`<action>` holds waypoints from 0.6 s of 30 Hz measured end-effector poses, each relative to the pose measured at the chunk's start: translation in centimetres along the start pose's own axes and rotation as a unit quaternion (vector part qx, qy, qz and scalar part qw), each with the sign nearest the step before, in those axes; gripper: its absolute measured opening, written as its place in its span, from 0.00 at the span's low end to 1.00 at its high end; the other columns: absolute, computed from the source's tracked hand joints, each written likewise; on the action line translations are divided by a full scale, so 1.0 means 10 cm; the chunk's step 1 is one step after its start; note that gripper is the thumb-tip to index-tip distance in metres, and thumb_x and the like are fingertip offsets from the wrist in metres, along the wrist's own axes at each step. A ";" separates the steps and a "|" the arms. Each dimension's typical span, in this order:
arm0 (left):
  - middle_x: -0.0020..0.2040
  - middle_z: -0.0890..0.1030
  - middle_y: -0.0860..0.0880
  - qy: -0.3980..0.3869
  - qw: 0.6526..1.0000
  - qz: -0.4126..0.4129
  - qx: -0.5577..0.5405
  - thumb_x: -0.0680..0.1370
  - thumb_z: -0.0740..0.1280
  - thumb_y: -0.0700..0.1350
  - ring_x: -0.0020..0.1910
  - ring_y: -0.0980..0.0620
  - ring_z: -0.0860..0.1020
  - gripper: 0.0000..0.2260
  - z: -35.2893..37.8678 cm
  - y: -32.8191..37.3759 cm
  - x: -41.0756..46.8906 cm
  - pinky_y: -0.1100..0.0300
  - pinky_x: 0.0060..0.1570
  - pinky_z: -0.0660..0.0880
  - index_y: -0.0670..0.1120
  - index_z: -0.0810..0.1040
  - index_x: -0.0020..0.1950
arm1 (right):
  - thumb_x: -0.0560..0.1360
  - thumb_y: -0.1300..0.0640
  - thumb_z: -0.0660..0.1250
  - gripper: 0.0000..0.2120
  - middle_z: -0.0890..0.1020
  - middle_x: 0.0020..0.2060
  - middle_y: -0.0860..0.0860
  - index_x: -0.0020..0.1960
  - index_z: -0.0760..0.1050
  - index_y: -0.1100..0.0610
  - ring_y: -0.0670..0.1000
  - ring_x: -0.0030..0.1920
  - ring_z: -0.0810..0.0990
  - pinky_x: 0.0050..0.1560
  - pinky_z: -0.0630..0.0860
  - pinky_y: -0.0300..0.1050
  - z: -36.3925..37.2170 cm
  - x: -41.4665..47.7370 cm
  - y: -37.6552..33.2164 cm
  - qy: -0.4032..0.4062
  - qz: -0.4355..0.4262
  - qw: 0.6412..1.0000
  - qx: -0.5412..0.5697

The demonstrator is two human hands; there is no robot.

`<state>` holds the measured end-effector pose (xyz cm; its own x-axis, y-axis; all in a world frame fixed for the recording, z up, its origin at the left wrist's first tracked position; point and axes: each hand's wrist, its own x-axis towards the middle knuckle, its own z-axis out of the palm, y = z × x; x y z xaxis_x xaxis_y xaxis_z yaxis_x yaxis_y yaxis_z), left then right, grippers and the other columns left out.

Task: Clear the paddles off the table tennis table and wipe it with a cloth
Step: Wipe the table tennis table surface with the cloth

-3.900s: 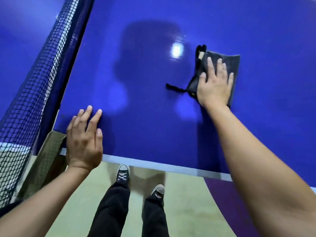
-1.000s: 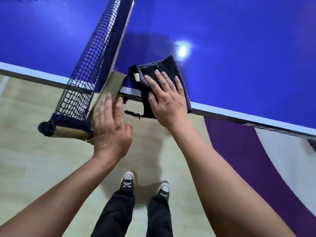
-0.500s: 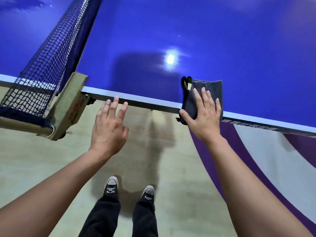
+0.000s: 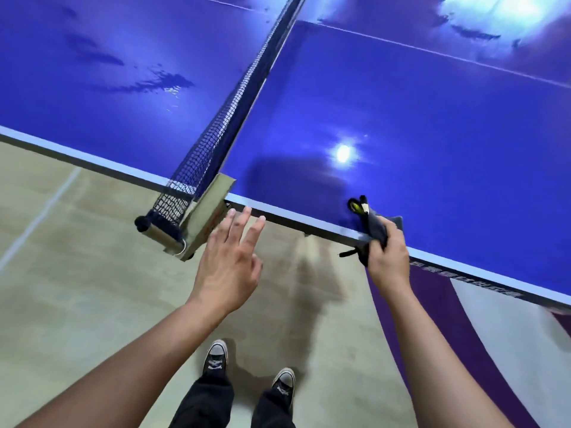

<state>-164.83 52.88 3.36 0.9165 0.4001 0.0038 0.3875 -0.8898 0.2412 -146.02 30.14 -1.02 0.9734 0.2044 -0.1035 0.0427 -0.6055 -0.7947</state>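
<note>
Right hand [image 4: 389, 257] fingers [image 4: 393, 231] curled tight round bunched dark cloth [image 4: 374, 225]; cloth sits on near edge of table [image 4: 296, 215], strap end [image 4: 348, 253] hanging off. Left hand [image 4: 230, 261] fingers [image 4: 235, 222] straight, spread, gripping nothing, over floor [image 4: 77, 273] just short of near edge, beside net clamp [image 4: 207, 216]. Net [image 4: 222, 125] runs from clamp across blue top.

Bare forearms, black trousers [image 4: 207, 403], dark lace-up sneakers [image 4: 215, 356] with seemingly white toe caps

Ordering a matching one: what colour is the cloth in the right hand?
Dark grey cloth, gripped by the right hand; head view.
</note>
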 end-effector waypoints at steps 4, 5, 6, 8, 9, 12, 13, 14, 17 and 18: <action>0.79 0.65 0.45 0.038 0.999 -0.007 -0.032 0.74 0.64 0.44 0.79 0.41 0.61 0.29 -0.52 -0.22 -0.12 0.45 0.75 0.64 0.48 0.69 0.77 | 0.78 0.63 0.58 0.23 0.78 0.57 0.48 0.63 0.73 0.37 0.52 0.51 0.82 0.49 0.81 0.49 0.25 -0.23 -0.67 -0.037 0.044 0.994 0.090; 0.79 0.65 0.45 0.046 0.998 -0.008 -0.037 0.75 0.62 0.46 0.79 0.42 0.61 0.29 -0.63 -0.28 -0.14 0.46 0.76 0.62 0.48 0.69 0.77 | 0.79 0.63 0.59 0.22 0.79 0.56 0.49 0.65 0.74 0.40 0.51 0.49 0.82 0.46 0.80 0.43 0.31 -0.28 -0.84 -0.046 0.048 0.992 0.111; 0.79 0.66 0.45 0.055 0.998 -0.012 -0.041 0.75 0.61 0.46 0.78 0.42 0.62 0.28 -0.77 -0.39 -0.17 0.47 0.76 0.62 0.48 0.69 0.77 | 0.79 0.64 0.59 0.21 0.81 0.55 0.50 0.65 0.74 0.43 0.50 0.49 0.82 0.44 0.77 0.39 0.39 -0.33 -1.04 -0.055 0.049 0.990 0.124; 0.77 0.68 0.44 0.069 0.996 -0.018 -0.044 0.75 0.62 0.46 0.77 0.40 0.64 0.28 -1.00 -0.63 -0.21 0.46 0.74 0.64 0.47 0.71 0.76 | 0.79 0.66 0.59 0.21 0.82 0.56 0.48 0.66 0.75 0.47 0.53 0.52 0.83 0.47 0.76 0.41 0.56 -0.46 -1.46 -0.072 0.033 0.985 0.151; 0.77 0.69 0.43 0.074 0.996 -0.023 -0.043 0.75 0.62 0.47 0.76 0.40 0.65 0.27 -1.11 -0.77 -0.23 0.46 0.73 0.66 0.47 0.71 0.75 | 0.79 0.68 0.59 0.22 0.82 0.56 0.47 0.67 0.75 0.48 0.53 0.52 0.83 0.48 0.77 0.44 0.65 -0.53 -1.67 -0.083 0.022 0.982 0.168; 0.76 0.70 0.43 0.070 0.996 -0.040 -0.036 0.75 0.61 0.47 0.74 0.39 0.68 0.26 -1.32 -1.24 -0.28 0.44 0.71 0.68 0.47 0.73 0.73 | 0.79 0.72 0.57 0.23 0.83 0.51 0.47 0.66 0.75 0.52 0.50 0.40 0.81 0.40 0.78 0.43 0.95 -0.67 -2.27 -0.110 0.000 0.973 0.203; 0.76 0.70 0.43 0.065 0.996 -0.047 -0.035 0.75 0.62 0.47 0.74 0.38 0.68 0.26 -1.37 -1.41 -0.31 0.44 0.71 0.68 0.47 0.73 0.73 | 0.79 0.72 0.57 0.22 0.83 0.50 0.47 0.65 0.75 0.52 0.48 0.38 0.80 0.39 0.78 0.41 1.07 -0.70 -2.45 -0.112 -0.011 0.973 0.203; 0.76 0.70 0.42 0.061 0.996 -0.054 -0.034 0.75 0.63 0.47 0.75 0.38 0.68 0.26 -1.42 -1.57 -0.33 0.44 0.71 0.68 0.47 0.72 0.74 | 0.79 0.71 0.58 0.22 0.83 0.49 0.47 0.64 0.76 0.50 0.46 0.39 0.81 0.41 0.79 0.39 1.19 -0.73 -2.63 -0.113 -0.021 0.974 0.197; 0.75 0.71 0.41 0.046 0.996 -0.071 -0.016 0.76 0.68 0.45 0.74 0.38 0.69 0.25 -1.51 -2.00 -0.38 0.43 0.71 0.67 0.46 0.72 0.74 | 0.78 0.66 0.60 0.22 0.83 0.49 0.50 0.62 0.76 0.43 0.48 0.44 0.84 0.45 0.82 0.45 1.49 -0.77 -3.05 -0.121 -0.042 0.972 0.198; 0.74 0.72 0.41 0.045 0.996 -0.077 -0.014 0.75 0.69 0.44 0.73 0.38 0.70 0.25 -1.53 -2.13 -0.38 0.43 0.70 0.69 0.46 0.73 0.73 | 0.78 0.66 0.60 0.21 0.83 0.48 0.50 0.62 0.76 0.44 0.48 0.42 0.84 0.44 0.81 0.44 1.60 -0.77 -3.19 -0.124 -0.046 0.971 0.200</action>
<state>-178.12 73.70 13.04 0.8330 0.5510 0.0510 0.5193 -0.8102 0.2720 -158.51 60.16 15.60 0.8835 0.4521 -0.1225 -0.0127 -0.2384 -0.9711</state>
